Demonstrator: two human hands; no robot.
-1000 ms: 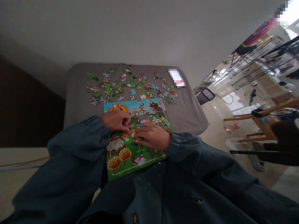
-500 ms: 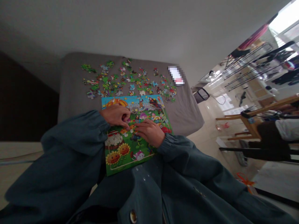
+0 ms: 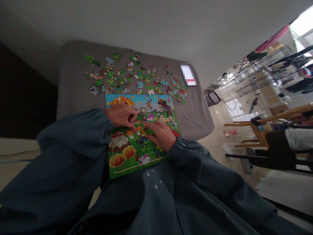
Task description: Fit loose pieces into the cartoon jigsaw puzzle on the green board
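Nearest of all, the person's dark teal jacket sleeves (image 3: pixel 73 140) ran in from both sides toward the jigsaw puzzle board (image 3: pixel 146 104), which lay tilted in the view with its near edge against the jacket front. The left hand (image 3: pixel 119 116) sat over the board's upper-left part, its fingers (image 3: pixel 132 122) curled together with the tips down on the picture; whether they pinched a piece, I cannot tell. The right hand (image 3: pixel 160 135) lay just beside it, toward the board's right edge, its fingers (image 3: pixel 153 129) spread apart and resting on the picture, with no held piece visible. Two cartoon sunflowers (image 3: pixel 116 160) showed on the board, just below the left hand.

Beyond the board, scattered loose puzzle pieces (image 3: pixel 129 78) lay on a grey upholstered surface (image 3: pixel 73 71), and a pixel-blurred pale object (image 3: pixel 188 75) lay just past them. Well beyond the board, to the right, stood a wooden chair (image 3: pixel 254 130) on a glossy tiled floor (image 3: pixel 215 130).
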